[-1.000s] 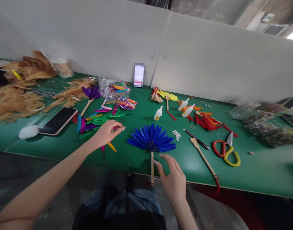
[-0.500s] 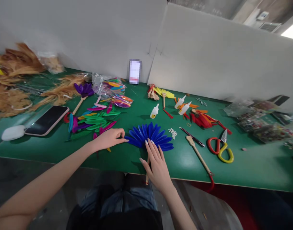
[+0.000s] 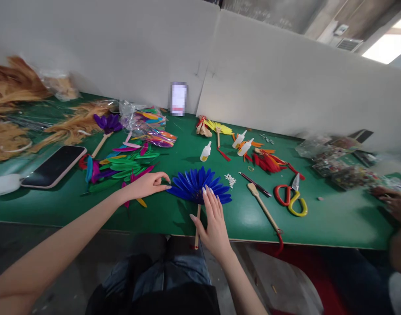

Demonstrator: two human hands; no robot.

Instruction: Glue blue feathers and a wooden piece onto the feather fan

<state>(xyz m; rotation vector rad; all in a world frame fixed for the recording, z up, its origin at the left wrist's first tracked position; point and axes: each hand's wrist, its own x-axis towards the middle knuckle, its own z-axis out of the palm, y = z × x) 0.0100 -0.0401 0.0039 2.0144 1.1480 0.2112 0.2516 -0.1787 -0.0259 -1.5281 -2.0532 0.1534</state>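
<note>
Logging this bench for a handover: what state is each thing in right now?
blue feather fan, spread open, lying flat
right hand, flat on the fan's centre
left hand, fingertips at fan's left edge
phone, face up, screen dark
scissors, lying shut
glue bottle, standing upright

Craft workshop: feathers (image 3: 128,162), glue bottles (image 3: 205,152), scissors (image 3: 290,199).

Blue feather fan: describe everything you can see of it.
The blue feather fan is a half-round spread of glossy, deep-blue feathers fixed to a thin, pale wooden stick. It lies flat on the green table, feathers pointing away, the stick's end overhanging the near edge. The right hand rests open on its base, fingers on the feathers. The left hand touches its left edge; a pinch cannot be confirmed.
</note>
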